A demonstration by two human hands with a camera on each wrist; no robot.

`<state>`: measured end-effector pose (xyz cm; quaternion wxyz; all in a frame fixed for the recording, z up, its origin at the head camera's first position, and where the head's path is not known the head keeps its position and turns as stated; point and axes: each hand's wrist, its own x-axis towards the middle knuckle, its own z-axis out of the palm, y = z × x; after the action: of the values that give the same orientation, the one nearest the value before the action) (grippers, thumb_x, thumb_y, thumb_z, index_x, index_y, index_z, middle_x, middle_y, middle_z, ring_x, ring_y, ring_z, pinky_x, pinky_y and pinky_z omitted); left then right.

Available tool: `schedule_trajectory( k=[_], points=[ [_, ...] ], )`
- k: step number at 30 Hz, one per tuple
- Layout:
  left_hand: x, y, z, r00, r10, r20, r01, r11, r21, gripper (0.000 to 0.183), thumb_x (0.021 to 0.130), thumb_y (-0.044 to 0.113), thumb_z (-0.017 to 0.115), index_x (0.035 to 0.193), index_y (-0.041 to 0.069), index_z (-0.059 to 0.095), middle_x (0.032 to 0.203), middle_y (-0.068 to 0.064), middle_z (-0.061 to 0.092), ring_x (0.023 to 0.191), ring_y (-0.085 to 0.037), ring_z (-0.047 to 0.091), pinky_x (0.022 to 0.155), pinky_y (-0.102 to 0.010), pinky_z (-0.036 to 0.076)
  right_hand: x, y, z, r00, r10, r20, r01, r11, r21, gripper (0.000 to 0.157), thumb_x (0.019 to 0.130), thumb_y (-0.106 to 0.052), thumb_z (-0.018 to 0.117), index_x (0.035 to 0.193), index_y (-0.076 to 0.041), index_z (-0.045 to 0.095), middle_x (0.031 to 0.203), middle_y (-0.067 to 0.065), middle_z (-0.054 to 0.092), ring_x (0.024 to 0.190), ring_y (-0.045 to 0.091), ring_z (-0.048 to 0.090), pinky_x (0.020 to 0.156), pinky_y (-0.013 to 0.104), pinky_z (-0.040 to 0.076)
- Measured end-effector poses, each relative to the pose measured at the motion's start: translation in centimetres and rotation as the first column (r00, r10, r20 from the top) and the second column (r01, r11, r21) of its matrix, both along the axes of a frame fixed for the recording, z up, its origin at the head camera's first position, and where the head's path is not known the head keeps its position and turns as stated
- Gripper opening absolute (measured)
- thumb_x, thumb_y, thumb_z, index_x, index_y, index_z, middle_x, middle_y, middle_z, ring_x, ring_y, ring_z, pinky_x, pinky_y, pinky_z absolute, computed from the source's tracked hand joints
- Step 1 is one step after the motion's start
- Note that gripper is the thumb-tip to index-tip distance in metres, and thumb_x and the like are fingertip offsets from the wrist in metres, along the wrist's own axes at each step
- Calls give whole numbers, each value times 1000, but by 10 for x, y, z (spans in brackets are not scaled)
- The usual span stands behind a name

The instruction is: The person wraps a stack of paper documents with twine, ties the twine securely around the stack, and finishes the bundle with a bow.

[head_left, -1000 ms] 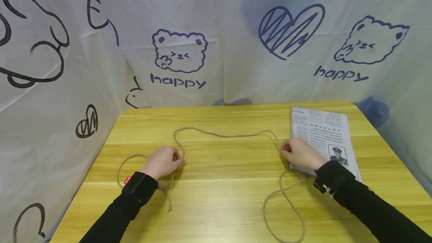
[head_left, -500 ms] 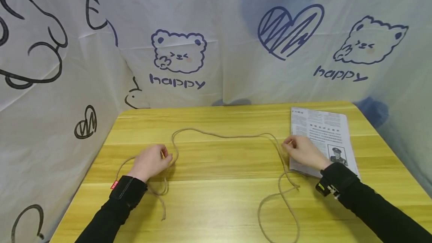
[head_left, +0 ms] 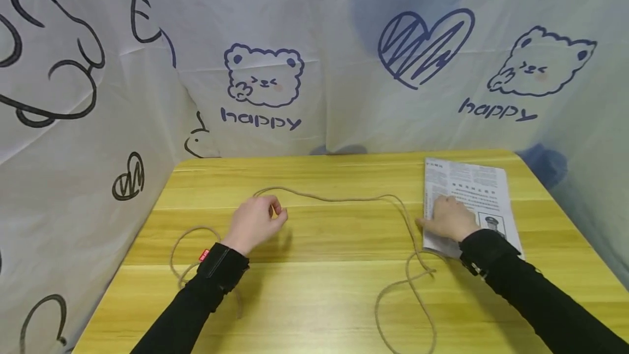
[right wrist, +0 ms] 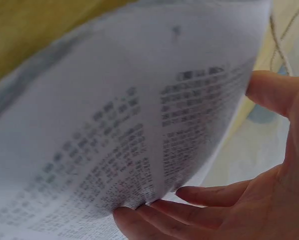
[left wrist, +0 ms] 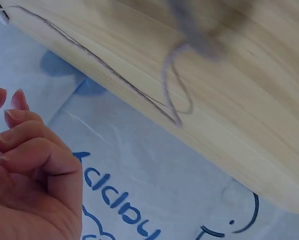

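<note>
A thin beige cord runs across the table in a long line, with loose loops at both ends. My left hand hovers over its left part, fingers loosely bent and nothing between them. In the left wrist view the cord lies apart from that left hand. On the right lies a folded newspaper, printed with columns of text and a portrait. My right hand rests on its left side. The right wrist view has the fingertips touching the printed page, the thumb at its edge.
The wood-grain table has rounded far corners. White cloth with drawn bears and hearts hangs behind it and along the sides. One cord loop lies at the front right, another at the left.
My left hand has come away from the cord and moved right and slightly away from me. The right hand has left the cord and settled onto the newspaper.
</note>
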<state>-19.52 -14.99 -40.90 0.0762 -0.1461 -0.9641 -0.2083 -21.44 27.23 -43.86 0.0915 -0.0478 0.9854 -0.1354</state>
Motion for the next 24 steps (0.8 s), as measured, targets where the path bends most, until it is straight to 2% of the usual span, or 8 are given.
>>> schedule_trajectory(
  k=[2,5,9,13,15,19,24],
  points=[
    [-1,5,-1,1000,-5,7,5,1000,9,17,87,29,60,76,17,60,51,4,44,41,-11,36,40,-24,22,1,2,-2,1000,-2,8,2,1000,-1,55,83,-40,65,99,11,50,97,31,50,75,35,49,55,41,42],
    [-1,10,-2,1000,-8,19,8,1000,24,16,87,28,61,77,16,60,51,4,43,41,-11,35,40,-24,22,3,8,-2,999,26,26,-26,999,-19,56,79,-29,67,106,15,46,101,35,48,80,40,51,61,47,45],
    [-1,12,-4,999,-20,38,18,999,37,13,87,27,60,84,15,62,54,4,45,42,-10,36,40,-24,24,5,21,-2,996,82,19,-81,996,-40,69,74,-12,66,123,24,33,114,43,44,95,49,51,79,58,45],
    [-1,14,-5,998,-19,53,17,999,44,16,88,27,60,93,13,62,56,3,48,42,-10,37,41,-24,25,7,37,-5,994,107,-20,-107,994,-25,72,69,0,64,127,25,30,121,45,43,108,55,45,90,61,39],
    [0,15,-5,998,-18,58,15,999,48,17,88,27,61,96,11,63,57,3,48,43,-11,38,41,-24,26,8,43,-7,993,110,-34,-110,994,-8,73,71,2,64,130,24,29,124,44,42,112,57,42,91,62,38],
    [0,18,-6,998,-33,55,31,999,42,20,88,27,61,99,10,63,59,3,50,44,-11,40,42,-24,28,12,48,-11,989,128,-79,-127,992,23,64,78,5,63,133,17,34,121,41,48,104,55,49,79,59,46],
    [0,23,-8,997,-60,51,57,997,48,19,88,27,60,98,12,63,61,4,50,46,-11,42,44,-25,30,17,44,-12,965,190,-182,-180,981,67,59,77,8,64,132,12,43,111,35,58,93,49,57,70,55,49]
  ],
)
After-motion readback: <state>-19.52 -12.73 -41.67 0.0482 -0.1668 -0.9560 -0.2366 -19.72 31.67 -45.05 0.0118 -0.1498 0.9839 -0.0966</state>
